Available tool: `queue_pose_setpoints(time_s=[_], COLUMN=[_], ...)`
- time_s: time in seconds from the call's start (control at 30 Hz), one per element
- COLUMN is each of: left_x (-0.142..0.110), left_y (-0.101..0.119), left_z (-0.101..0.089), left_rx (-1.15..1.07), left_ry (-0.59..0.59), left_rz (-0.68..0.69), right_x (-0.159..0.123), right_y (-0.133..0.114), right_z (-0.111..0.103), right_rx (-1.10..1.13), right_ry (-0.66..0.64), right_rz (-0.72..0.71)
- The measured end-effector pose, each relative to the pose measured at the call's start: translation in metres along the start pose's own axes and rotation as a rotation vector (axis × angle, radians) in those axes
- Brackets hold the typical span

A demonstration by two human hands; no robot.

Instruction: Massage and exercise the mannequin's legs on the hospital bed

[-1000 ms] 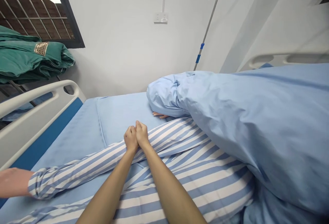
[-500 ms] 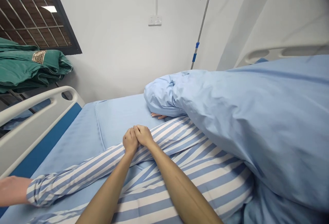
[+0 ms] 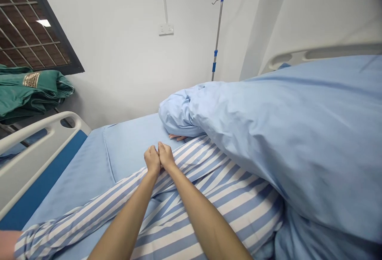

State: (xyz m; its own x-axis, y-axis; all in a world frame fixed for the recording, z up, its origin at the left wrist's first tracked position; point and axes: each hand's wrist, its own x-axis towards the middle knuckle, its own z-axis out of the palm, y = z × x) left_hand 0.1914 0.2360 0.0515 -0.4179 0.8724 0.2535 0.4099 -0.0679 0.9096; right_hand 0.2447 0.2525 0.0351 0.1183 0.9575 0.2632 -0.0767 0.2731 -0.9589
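Cloth (image 3: 32, 92), green and bunched, sits at far left beneath a barred window (image 3: 24, 29), above a pale bed end board (image 3: 32, 160). From a bare ankle (image 3: 8, 244), a striped trouser leg (image 3: 89, 208) slants across the blue sheet (image 3: 128, 140) toward mid-bed. Over it, the left hand (image 3: 152, 159) and right hand (image 3: 166, 156) curl into touching fists; whether either pinches fabric cannot be told. Just beyond, another hand's fingers (image 3: 178, 137) show under a blue quilt (image 3: 268, 120), with a hooked pole (image 3: 218, 33) behind.
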Motion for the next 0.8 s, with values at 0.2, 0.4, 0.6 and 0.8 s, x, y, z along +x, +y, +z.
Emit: queue_pose_setpoints(time_s=[0.2,0.4,0.6,0.8], left_x=[-0.013,-0.013,-0.015,-0.013], left_y=[-0.015,-0.014,-0.014,-0.014], left_z=[0.000,0.001,0.003,0.005], left_rx=[0.230,0.335,0.317,0.136], left_ry=[-0.022,-0.035,-0.052,-0.097], left_rz=[0.040,0.030,0.048,0.043], right_x=[-0.001,0.009,0.009,0.005], right_y=[0.003,-0.025,-0.028,-0.008], right_z=[-0.001,-0.012,-0.031,-0.034], right_rx=[-0.100,-0.586,-0.772,-0.640], right_ry=[-0.015,-0.164,-0.277,-0.190], right_rz=[-0.038,-0.035,-0.200,-0.156])
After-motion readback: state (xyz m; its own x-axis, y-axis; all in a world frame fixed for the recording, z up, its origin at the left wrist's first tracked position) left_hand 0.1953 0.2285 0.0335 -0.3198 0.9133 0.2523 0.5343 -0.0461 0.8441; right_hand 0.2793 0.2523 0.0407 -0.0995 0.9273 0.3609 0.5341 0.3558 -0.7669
